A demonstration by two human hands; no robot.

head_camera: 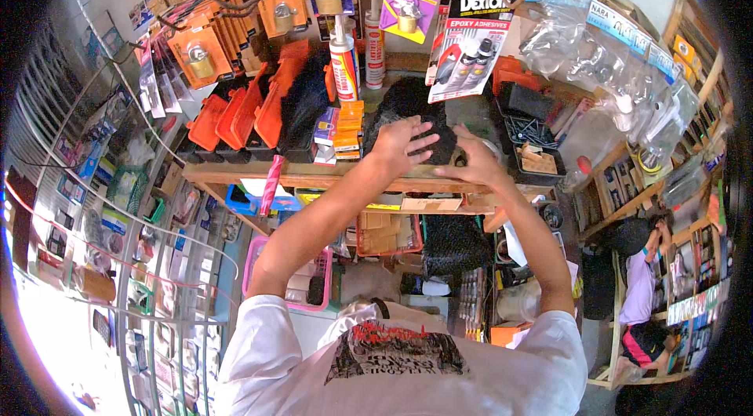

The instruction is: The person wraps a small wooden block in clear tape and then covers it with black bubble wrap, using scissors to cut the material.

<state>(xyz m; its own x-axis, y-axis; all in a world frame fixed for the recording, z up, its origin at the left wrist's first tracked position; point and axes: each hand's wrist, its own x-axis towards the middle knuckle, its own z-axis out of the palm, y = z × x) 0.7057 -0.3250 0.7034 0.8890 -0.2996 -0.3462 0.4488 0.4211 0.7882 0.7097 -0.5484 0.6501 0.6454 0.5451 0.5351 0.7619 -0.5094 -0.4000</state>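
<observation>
My left hand [406, 144] is at the wooden shelf [329, 173], its fingers spread against a dark, fuzzy-looking bundle [438, 136] whose exact kind I cannot make out. On the other side of the bundle, my right hand [475, 158] curves with thumb and fingers apart; whether it grips anything is unclear. Left of my left hand stand several small orange boxes [348, 128]. Behind them rise a silicone sealant tube [344, 66] and a second sealant tube [375, 51]. An epoxy adhesive pack [470, 42] hangs above my right hand.
Orange-lidded black cases [235, 122] line the shelf's left. Carded padlocks [200, 60] and clear plastic bags [588, 57] hang overhead. A black tray of screws [532, 133] stands right. Below are a pink basket [326, 283] and a red crate [389, 233]. Another person [638, 286] is at far right.
</observation>
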